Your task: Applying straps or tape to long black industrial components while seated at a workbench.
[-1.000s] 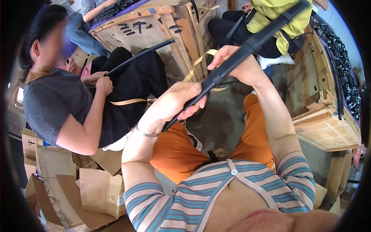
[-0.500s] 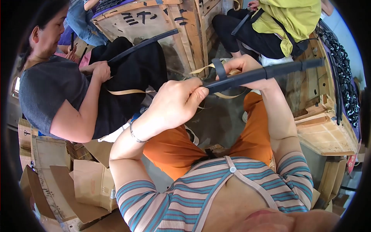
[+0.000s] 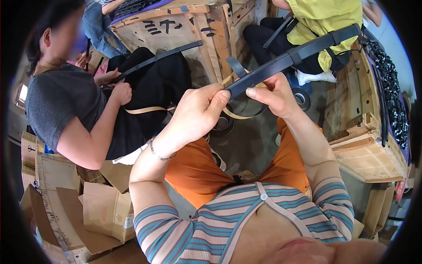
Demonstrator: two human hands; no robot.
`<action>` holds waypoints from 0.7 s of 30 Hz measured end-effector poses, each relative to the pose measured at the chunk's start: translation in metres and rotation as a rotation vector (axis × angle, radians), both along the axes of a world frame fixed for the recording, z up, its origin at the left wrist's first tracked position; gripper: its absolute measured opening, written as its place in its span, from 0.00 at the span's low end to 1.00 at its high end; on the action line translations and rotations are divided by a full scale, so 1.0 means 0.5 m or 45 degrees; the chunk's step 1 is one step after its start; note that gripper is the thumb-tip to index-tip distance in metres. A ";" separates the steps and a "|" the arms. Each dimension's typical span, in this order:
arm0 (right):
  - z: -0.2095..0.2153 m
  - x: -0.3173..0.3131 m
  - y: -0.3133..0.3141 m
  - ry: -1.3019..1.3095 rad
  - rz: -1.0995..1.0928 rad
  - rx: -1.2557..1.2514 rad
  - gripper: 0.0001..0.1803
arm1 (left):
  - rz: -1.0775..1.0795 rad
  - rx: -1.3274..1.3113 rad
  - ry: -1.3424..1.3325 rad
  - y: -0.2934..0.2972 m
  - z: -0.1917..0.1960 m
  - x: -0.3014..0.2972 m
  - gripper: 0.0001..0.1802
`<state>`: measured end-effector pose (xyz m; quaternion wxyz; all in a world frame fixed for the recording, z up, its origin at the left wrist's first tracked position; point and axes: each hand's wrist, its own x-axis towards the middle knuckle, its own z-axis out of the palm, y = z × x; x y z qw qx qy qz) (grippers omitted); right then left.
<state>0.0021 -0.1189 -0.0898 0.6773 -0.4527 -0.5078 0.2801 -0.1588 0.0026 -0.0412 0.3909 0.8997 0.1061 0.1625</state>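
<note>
A long dark grey bar (image 3: 303,50) slants up to the right in front of me, with several raised bands wrapped around it. My left hand (image 3: 198,110) is closed around its near end, thumb on top. Below the bar's middle, my right hand (image 3: 277,97) is closed, thumb against the lower edge and some fingers hidden behind. A curled black strip of tape (image 3: 236,67) stands up behind the bar. From there a tan backing strip (image 3: 241,117) loops down beneath my hands.
Black tape rolls (image 3: 301,99) lie on the floor. On the left a seated person (image 3: 70,105) holds a similar bar (image 3: 158,59); another in yellow (image 3: 325,22) sits ahead. A wooden crate (image 3: 351,105) heaped with dark parts stands right, cardboard boxes (image 3: 105,207) lower left.
The bar's far end has swung upward and its near end lower. My right hand has moved down from behind the bar to its lower edge. The neighbour's hands have shifted on their bar.
</note>
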 end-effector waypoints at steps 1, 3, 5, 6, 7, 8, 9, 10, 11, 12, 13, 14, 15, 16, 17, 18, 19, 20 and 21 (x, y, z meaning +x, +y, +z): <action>-0.001 0.003 -0.002 0.001 -0.006 -0.019 0.09 | -0.004 -0.055 0.029 -0.001 0.002 0.000 0.16; 0.001 0.002 -0.005 0.003 -0.010 -0.037 0.09 | -0.023 0.005 0.049 -0.001 0.001 -0.003 0.19; 0.013 -0.010 -0.007 0.029 -0.048 -0.052 0.13 | -0.043 0.064 0.069 -0.001 -0.003 -0.003 0.21; 0.017 -0.010 -0.005 0.030 -0.048 -0.052 0.13 | -0.031 0.094 0.045 -0.001 -0.004 -0.002 0.21; 0.022 -0.008 -0.005 0.042 -0.042 -0.092 0.13 | -0.026 0.124 0.020 -0.002 -0.006 0.000 0.21; 0.025 -0.005 -0.003 0.055 -0.037 -0.131 0.13 | -0.032 0.124 0.020 0.000 -0.011 0.002 0.21; 0.018 -0.001 0.001 0.085 -0.016 -0.119 0.15 | -0.037 0.084 0.031 0.003 -0.019 0.004 0.21; 0.012 0.000 0.006 0.086 -0.018 -0.118 0.15 | -0.038 0.046 0.043 0.007 -0.022 0.007 0.21; 0.007 0.001 0.011 0.080 -0.012 -0.018 0.15 | -0.041 0.048 0.044 0.008 -0.020 0.009 0.21; 0.005 0.003 0.014 0.074 -0.007 0.082 0.15 | -0.057 -0.007 0.114 0.007 -0.014 0.011 0.19; 0.004 0.014 0.004 0.086 0.091 -0.029 0.17 | -0.070 -0.066 0.187 0.005 -0.010 0.009 0.18; 0.006 0.019 0.000 0.091 0.092 -0.033 0.17 | -0.069 -0.070 0.192 0.005 -0.008 0.008 0.18; 0.008 0.023 -0.002 0.022 0.122 -0.069 0.18 | -0.068 -0.133 0.241 0.005 -0.006 0.007 0.18; 0.010 0.028 -0.004 -0.050 0.150 -0.102 0.18 | -0.068 -0.192 0.288 0.005 -0.003 0.007 0.19; 0.010 0.032 -0.004 -0.048 0.149 -0.102 0.18 | -0.069 -0.192 0.289 0.005 0.000 0.006 0.19; 0.009 0.036 -0.004 -0.067 0.195 -0.084 0.20 | -0.078 -0.236 0.321 0.004 0.002 0.006 0.20; 0.009 0.038 -0.004 -0.086 0.243 -0.068 0.23 | -0.086 -0.282 0.352 0.005 0.004 0.006 0.20; 0.012 0.035 -0.004 -0.087 0.245 -0.068 0.23 | -0.085 -0.283 0.352 0.005 0.007 0.005 0.20; 0.019 0.030 -0.004 -0.066 0.223 0.005 0.25 | -0.087 -0.223 0.336 0.005 0.009 0.004 0.19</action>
